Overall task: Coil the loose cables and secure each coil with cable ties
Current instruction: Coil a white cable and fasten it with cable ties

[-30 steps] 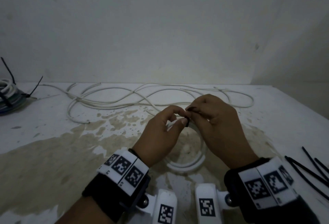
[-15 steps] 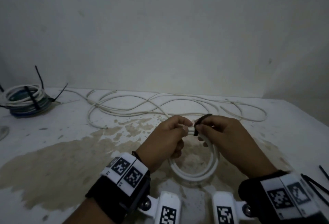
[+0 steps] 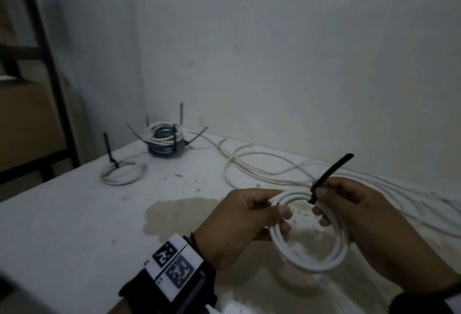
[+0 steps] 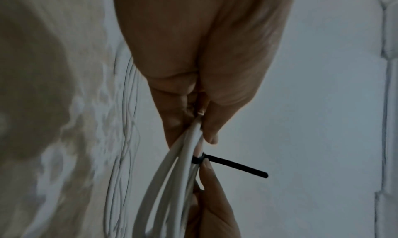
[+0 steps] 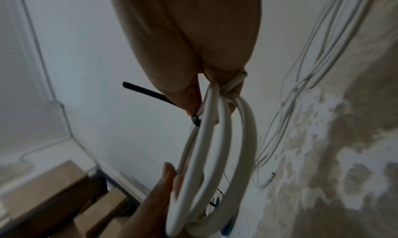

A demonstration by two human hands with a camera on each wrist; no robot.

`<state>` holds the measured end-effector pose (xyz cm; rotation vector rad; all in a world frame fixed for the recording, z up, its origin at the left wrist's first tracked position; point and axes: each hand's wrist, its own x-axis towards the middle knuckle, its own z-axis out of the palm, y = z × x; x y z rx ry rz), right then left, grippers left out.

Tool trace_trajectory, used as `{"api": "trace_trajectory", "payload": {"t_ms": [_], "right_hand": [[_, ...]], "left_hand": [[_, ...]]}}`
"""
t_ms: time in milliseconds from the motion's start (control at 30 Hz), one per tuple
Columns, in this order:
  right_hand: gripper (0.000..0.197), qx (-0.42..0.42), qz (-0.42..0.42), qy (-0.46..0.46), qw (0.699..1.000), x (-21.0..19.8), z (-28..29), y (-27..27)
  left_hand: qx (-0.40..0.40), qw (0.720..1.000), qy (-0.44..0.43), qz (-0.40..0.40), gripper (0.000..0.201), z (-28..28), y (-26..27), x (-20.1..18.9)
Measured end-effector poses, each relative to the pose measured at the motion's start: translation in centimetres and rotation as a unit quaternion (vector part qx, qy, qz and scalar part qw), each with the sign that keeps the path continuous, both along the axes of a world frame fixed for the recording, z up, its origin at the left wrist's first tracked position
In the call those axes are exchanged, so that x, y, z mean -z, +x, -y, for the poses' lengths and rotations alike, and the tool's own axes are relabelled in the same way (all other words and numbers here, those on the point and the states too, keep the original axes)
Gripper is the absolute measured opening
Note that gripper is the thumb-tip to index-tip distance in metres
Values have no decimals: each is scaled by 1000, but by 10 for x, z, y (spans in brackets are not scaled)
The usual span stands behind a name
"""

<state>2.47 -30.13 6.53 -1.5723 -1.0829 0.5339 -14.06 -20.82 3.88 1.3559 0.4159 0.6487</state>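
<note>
Both hands hold the white coil [image 3: 311, 246] above the table [image 3: 74, 214]: left hand [image 3: 239, 224] gripping it, right hand [image 3: 354, 214] pinching its black tie [image 3: 329, 174]. Beyond that coil: tied coils [image 3: 164, 141] done, loose cable [image 3: 274, 166] left.

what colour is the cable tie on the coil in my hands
Black. The cable tie stands out against the white coil, clearest in the head view.

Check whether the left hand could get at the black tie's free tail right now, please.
Probably not without letting go: the left hand grips the white coil, so its fingers are taken. The cable tie tail sticks up uncovered beside the right hand, which is nearer.
</note>
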Motion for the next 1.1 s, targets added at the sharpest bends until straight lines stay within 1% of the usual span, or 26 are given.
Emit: {"api": "trace_trajectory", "payload": {"t_ms": [67,133,167,200,267,333,433,500,567,633,667,733,800,933,1033,1100], "right_hand": [[17,-51,-2,-24,998,-5,-18,-19],[18,-93,49,-75,992,-8,-36,-36],[17,-109,74,-105,986,-10,-44,-44],[14,-126,71,-125,981,-11,-54,-52],[10,-153,14,-141,978,-11,-72,-70],[8,-175,-54,-133,974,-8,-91,-89],[7,-190,-144,-107,965,4,-125,-116],[8,-179,-194,-88,960,12,-151,-132],[8,-167,-237,-68,955,18,-179,-148],[9,-149,-261,-47,953,23,-207,-163],[10,-142,-268,-38,952,25,-221,-172],[11,-130,-277,-30,952,28,-246,-186],[10,-119,-279,-38,952,33,-270,-198],[8,-96,-274,-55,955,47,-307,-212],[12,-79,-263,-63,959,59,-324,-218],[22,-62,-230,-68,969,68,-331,-218]], "left_hand": [[-37,999,-16,9,24,-13,-22,1],[-69,997,-41,18,30,-26,-46,3],[-85,995,-48,22,29,-33,-58,3],[-100,993,-53,25,26,-39,-69,4],[-132,988,-67,36,21,-51,-91,5],[-169,982,-79,40,21,-65,-110,5],[-238,969,-69,9,19,-96,-143,3],[-304,951,-49,-14,19,-124,-168,0],[-377,925,-30,-31,18,-155,-194,2],[-429,899,-9,-87,18,-186,-216,10],[-435,894,-6,-111,17,-199,-224,16],[-419,899,-27,-122,18,-216,-231,28],[-401,909,-67,-95,23,-226,-231,38],[-393,907,-149,-14,21,-234,-228,51],[-391,907,-158,4,20,-235,-228,54],[-390,908,-154,-2,20,-236,-228,55]]}}
